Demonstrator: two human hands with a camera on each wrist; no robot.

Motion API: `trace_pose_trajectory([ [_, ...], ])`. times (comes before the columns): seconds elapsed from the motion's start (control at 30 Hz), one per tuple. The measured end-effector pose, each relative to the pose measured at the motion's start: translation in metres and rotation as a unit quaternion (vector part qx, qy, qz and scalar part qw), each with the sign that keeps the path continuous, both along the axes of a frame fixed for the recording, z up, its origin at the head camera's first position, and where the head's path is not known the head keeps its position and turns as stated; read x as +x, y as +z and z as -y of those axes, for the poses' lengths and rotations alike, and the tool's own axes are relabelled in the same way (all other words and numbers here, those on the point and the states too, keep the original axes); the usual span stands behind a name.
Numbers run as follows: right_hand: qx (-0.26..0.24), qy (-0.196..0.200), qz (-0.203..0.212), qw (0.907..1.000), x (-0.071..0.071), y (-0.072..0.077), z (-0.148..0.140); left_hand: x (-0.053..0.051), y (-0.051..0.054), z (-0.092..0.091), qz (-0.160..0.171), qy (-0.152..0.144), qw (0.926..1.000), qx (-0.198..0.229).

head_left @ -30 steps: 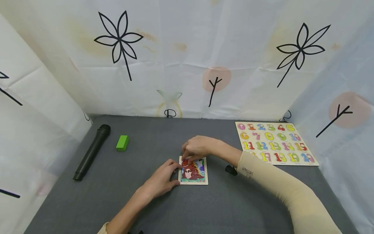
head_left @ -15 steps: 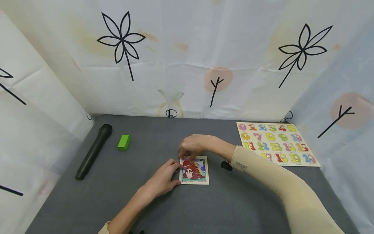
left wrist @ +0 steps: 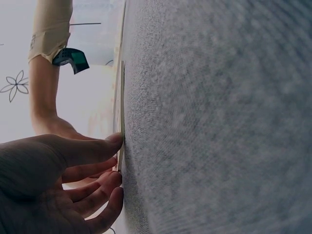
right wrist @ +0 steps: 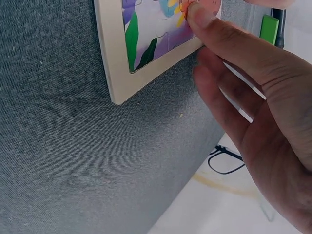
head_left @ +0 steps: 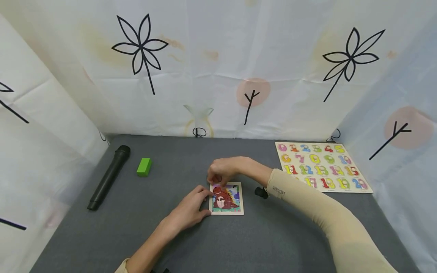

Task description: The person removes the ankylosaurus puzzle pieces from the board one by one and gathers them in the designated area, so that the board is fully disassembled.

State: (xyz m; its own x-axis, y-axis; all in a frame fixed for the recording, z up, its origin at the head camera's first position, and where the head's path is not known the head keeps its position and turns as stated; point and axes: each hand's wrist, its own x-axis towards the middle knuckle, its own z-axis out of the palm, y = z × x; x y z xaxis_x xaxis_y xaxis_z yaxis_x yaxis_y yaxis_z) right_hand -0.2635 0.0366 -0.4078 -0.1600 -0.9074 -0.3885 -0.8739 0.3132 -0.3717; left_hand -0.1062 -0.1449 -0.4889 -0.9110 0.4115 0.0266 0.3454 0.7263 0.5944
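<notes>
We see the white cloth backdrop [head_left: 211,64], printed with black line flowers, around the far and side edges. In front of it we find the counter [head_left: 273,235], covered in dark gray fabric. At its far right we note the wooden number board [head_left: 322,161], numerals in colored rows. Far left: a black microphone [head_left: 108,180], lying at a slant.

We record the left hand [head_left: 191,209] spread loosely, thumb and fingertips touching the left edge of the framed dinosaur jigsaw [head_left: 227,203]. The right hand [head_left: 223,169] reaches over the far left part of the same jigsaw; in the right wrist view its thumb touches the picture, two fingers bent past the frame's edge. We cannot tell whether it pinches a piece.

We place the jigsaw flat on the counter, near the middle, between microphone and number board, its red dinosaur partly covered. Smallest: a green block [head_left: 144,167] beside the microphone.
</notes>
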Motion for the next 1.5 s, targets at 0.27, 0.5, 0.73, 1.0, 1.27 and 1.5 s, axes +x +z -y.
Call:
trace_pose_trajectory([
  [0.27, -0.024, -0.018, 0.021, 0.9993, 0.001, -0.004, -0.005, 0.005, 0.014, -0.003, 0.014, 0.006, 0.9999, -0.002],
  [0.5, -0.052, -0.030, 0.034, 0.9976, 0.005, -0.008, -0.009, -0.002, -0.009, 0.001, -0.001, 0.009, 0.9999, 0.008],
  [0.73, -0.118, -0.062, 0.069, 0.9887, 0.008, -0.019, -0.031, -0.002, -0.011, 0.001, -0.014, 0.005, 0.9999, -0.001],
  [1.0, -0.188, -0.124, 0.134, 0.9651, 0.012, -0.037, -0.046, 0.002, 0.005, -0.002, -0.013, 0.000, 0.9999, 0.003],
  [1.27, -0.223, -0.146, 0.156, 0.9511, 0.018, -0.042, -0.052, 0.006, 0.012, -0.007, 0.004, 0.019, 0.9998, -0.004],
  [1.5, -0.273, -0.154, 0.179, 0.9326, 0.022, -0.045, -0.058, 0.013, 0.040, -0.014, 0.038, 0.032, 0.9985, -0.023],
])
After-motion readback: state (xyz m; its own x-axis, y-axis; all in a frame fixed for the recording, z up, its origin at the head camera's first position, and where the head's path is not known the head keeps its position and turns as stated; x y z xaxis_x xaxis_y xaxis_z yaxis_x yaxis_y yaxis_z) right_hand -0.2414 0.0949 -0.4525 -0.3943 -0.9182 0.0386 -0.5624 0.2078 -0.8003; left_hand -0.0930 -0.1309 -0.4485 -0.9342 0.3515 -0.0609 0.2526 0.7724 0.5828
